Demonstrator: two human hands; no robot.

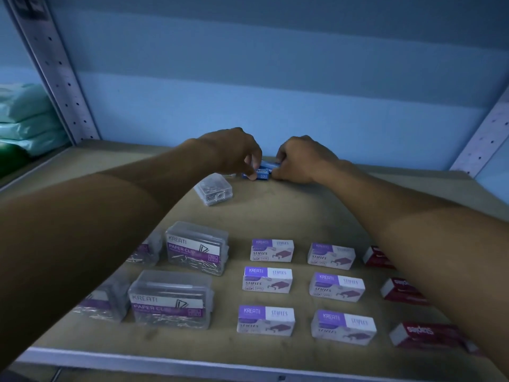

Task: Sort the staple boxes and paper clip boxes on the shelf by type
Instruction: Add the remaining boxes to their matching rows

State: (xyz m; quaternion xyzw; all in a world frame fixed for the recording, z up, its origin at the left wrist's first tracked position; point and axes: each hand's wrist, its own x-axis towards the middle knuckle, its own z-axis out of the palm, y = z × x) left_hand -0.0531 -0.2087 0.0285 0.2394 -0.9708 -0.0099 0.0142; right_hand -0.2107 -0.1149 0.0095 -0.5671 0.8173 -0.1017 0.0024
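Observation:
At the back of the shelf board (275, 210), both hands meet over small blue boxes (263, 170). My left hand (237, 153) pinches their left end and my right hand (298, 161) grips their right end. A small clear box of paper clips (213, 190) lies just left of them. Nearer me, clear Kreati paper clip boxes (197, 248) stand on the left. White and purple Kreati staple boxes (271, 250) fill two columns in the middle. Red staple boxes (424, 334) lie on the right, partly hidden by my right forearm.
A blue wall closes the back of the shelf. Perforated metal uprights (59, 70) stand at both back corners. Green packs (24, 117) are stacked in the bay to the left. The shelf's white front edge (165, 362) runs close to me.

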